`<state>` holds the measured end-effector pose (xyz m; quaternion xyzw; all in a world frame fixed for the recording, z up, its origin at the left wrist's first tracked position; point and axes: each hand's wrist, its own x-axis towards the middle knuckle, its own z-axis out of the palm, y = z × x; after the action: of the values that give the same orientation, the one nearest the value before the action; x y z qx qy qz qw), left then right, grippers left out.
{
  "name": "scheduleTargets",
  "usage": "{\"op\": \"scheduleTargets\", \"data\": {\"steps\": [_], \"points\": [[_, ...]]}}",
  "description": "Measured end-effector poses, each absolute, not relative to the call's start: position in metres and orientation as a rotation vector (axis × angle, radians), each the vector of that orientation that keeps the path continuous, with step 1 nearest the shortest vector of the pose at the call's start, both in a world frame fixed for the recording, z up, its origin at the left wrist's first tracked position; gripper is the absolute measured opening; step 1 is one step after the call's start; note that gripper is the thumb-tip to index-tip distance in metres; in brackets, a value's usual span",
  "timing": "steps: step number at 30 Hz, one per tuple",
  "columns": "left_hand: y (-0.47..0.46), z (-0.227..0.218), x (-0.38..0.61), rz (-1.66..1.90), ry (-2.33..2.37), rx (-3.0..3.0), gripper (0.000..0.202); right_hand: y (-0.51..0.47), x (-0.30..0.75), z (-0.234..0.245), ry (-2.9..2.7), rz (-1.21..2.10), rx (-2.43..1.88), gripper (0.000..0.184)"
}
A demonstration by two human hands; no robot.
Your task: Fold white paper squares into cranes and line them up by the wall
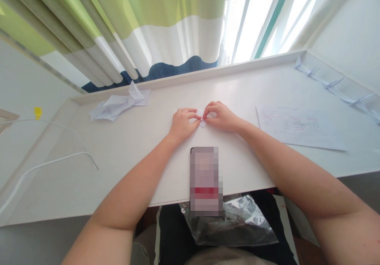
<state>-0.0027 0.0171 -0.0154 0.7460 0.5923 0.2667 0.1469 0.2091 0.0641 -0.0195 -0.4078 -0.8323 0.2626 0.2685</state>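
Observation:
A small folded piece of white paper [202,119] lies on the white desk [124,146], pinched from both sides. My left hand [181,123] has its fingers curled and closed on the paper's left edge. My right hand [220,115] is closed on its right edge with fingertips pressed together. Most of the paper is hidden between the fingers. A phone [206,180] lies flat just in front of my hands, overhanging the desk's near edge.
A heap of crumpled and folded white paper [118,103] sits at the back left. A written sheet [297,128] lies to the right. Several small paper cranes [332,84] line the right ledge. A white cable [47,163] crosses the left side. A plastic bag [234,221] lies below the desk edge.

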Motion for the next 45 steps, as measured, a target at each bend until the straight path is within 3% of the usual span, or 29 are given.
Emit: {"op": "scheduleTargets", "data": {"steps": [9,13,18,25,33,45], "points": [[0.013,-0.012,-0.001,0.787,1.699,2.159,0.012,0.065,0.211,-0.021,-2.226,0.685,-1.082,0.021],[0.014,-0.012,-0.001,0.786,1.686,2.155,0.005,0.065,0.213,-0.021,-2.242,0.685,-1.066,0.013],[0.015,-0.015,-0.001,0.74,1.685,2.139,0.029,0.064,0.214,-0.021,-2.272,0.691,-1.067,0.023],[0.015,-0.012,-0.007,0.613,1.657,2.174,0.043,0.069,0.227,-0.017,-2.348,0.821,-0.962,0.033],[0.018,-0.014,-0.011,0.602,1.635,2.175,0.038,0.071,0.231,-0.016,-2.302,0.874,-0.95,0.011],[0.017,-0.014,-0.011,0.575,1.621,2.216,0.038,0.07,0.23,-0.011,-2.265,0.915,-0.963,0.01]]}}
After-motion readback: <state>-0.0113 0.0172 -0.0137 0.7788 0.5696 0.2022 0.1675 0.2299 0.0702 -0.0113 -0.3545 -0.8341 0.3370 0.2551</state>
